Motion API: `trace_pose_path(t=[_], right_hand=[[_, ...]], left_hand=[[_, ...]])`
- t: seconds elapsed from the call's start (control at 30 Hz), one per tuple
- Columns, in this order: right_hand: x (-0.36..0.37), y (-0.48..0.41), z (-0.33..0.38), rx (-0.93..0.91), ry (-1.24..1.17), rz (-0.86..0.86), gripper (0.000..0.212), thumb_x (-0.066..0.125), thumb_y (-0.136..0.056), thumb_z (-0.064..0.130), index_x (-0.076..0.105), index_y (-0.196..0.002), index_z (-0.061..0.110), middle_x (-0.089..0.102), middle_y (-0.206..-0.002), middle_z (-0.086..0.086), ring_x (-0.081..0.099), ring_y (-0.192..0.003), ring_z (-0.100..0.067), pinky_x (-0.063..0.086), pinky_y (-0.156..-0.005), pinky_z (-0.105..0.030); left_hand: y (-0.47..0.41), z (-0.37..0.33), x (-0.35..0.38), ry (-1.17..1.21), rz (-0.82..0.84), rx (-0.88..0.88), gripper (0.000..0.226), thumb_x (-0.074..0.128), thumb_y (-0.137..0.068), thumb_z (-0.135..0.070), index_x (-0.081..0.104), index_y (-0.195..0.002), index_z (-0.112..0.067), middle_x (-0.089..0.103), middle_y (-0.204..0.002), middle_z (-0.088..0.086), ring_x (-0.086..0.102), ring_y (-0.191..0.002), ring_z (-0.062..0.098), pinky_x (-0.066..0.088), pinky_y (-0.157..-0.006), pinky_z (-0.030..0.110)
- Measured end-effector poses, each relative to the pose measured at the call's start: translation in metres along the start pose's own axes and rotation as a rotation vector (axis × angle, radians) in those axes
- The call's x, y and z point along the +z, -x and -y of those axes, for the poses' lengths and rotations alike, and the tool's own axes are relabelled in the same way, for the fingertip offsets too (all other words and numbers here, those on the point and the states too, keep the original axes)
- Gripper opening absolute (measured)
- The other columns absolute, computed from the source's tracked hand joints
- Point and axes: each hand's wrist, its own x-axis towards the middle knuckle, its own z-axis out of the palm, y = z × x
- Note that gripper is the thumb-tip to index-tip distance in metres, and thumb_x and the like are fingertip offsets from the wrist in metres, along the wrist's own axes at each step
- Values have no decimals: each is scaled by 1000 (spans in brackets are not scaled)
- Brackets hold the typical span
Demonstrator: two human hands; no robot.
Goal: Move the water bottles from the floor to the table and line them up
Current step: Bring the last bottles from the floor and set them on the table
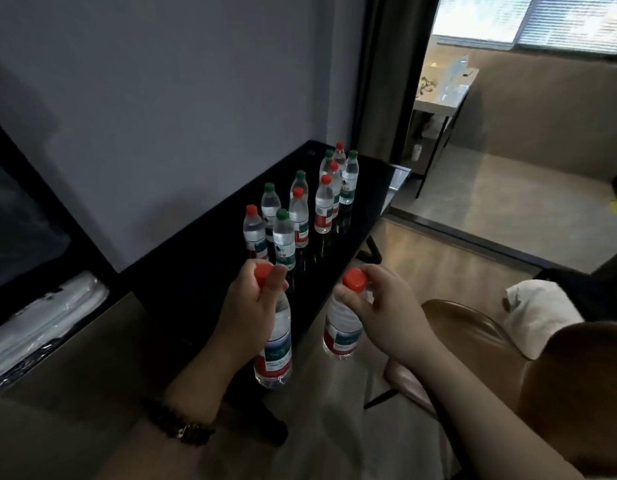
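Two red-capped bottles over the table's (203, 271) near end: my left hand (253, 306) grips the left bottle (275, 344), and my right hand (383, 306) grips the right bottle (341, 329). Ten standing bottles (299, 220) crowd the far end; a brown chair (466, 323) flanks the right edge.

The left hand (255, 301) hides the neck of its bottle (281, 323), and the label (277, 356) is too blurred to read.

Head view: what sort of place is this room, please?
Probably a hotel room or a flat: a long black table stands along the wall, a dark screen is at left, and a window with blinds shows beyond.
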Motion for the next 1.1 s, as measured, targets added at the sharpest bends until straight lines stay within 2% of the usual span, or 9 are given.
trace_pose_path(t=[0.13, 0.23, 0.33, 0.4, 0.53, 0.8, 0.87, 1.0, 1.1], right_hand=[[0, -55, -31, -45, 12, 64, 33, 59, -87, 66, 61, -101, 37, 57, -98, 18, 57, -92, 0, 51, -79, -27], [3, -94, -54, -66, -10, 113, 28, 64, -87, 62, 61, -99, 37, 57, -96, 19, 57, -89, -1, 50, -78, -28], [1, -128, -70, -78, 0, 207, 33, 68, -86, 61, 64, -105, 34, 56, -100, 17, 58, -91, -7, 52, -80, -35], [-4, -151, -80, -102, -8, 272, 37, 66, -86, 63, 64, -109, 33, 57, -104, 17, 58, -94, -9, 53, -83, -38], [-5, -192, -93, -164, -25, 350, 39, 66, -88, 62, 64, -110, 30, 57, -106, 15, 59, -95, -11, 53, -83, -41], [26, -251, -106, -258, -13, 469, 32, 65, -89, 60, 61, -99, 30, 55, -94, 15, 55, -87, -7, 51, -74, -34], [38, -264, -108, -260, 10, 485, 31, 66, -89, 60, 61, -98, 30, 57, -92, 15, 56, -86, -7, 51, -74, -33], [61, -285, -112, -257, 111, 517, 31, 65, -87, 63, 61, -98, 34, 59, -93, 16, 57, -85, -4, 49, -68, -27], [75, -298, -115, -267, 225, 545, 31, 62, -88, 65, 59, -96, 35, 58, -90, 16, 56, -82, -3, 46, -65, -25]], left_hand=[[-42, 0, 26, -15, -99, -16, 55, 41, -88, -78, 57, -101, -27, 69, -88, -16, 67, -77, 4, 47, -63, 9], [-65, 3, 47, -59, -201, -43, 58, 42, -85, -84, 54, -99, -30, 69, -88, -15, 68, -75, 6, 49, -60, 12], [-87, 4, 66, -146, -278, -142, 36, 57, -89, -69, 54, -96, -33, 70, -81, -7, 67, -73, 5, 47, -60, 21], [-102, 1, 78, -219, -301, -210, 22, 68, -92, -53, 55, -95, -35, 68, -84, -15, 65, -76, -2, 45, -59, 24], [-126, -3, 95, -226, -353, -266, 19, 73, -91, -41, 58, -95, -32, 67, -80, -7, 64, -75, -3, 44, -61, 25], [-159, 11, 94, -188, -459, -307, 18, 76, -91, -35, 59, -96, -31, 68, -86, -13, 63, -82, -7, 42, -62, 2], [-165, 23, 87, -178, -467, -314, 18, 75, -91, -36, 58, -95, -32, 67, -88, -17, 64, -82, -5, 42, -63, 4], [-177, 51, 76, -142, -465, -333, 18, 75, -91, -36, 58, -95, -32, 67, -86, -8, 64, -80, -2, 44, -68, 17], [-190, 70, 72, -110, -444, -340, 17, 75, -91, -35, 58, -96, -33, 67, -87, -6, 65, -81, -1, 46, -69, 19]])
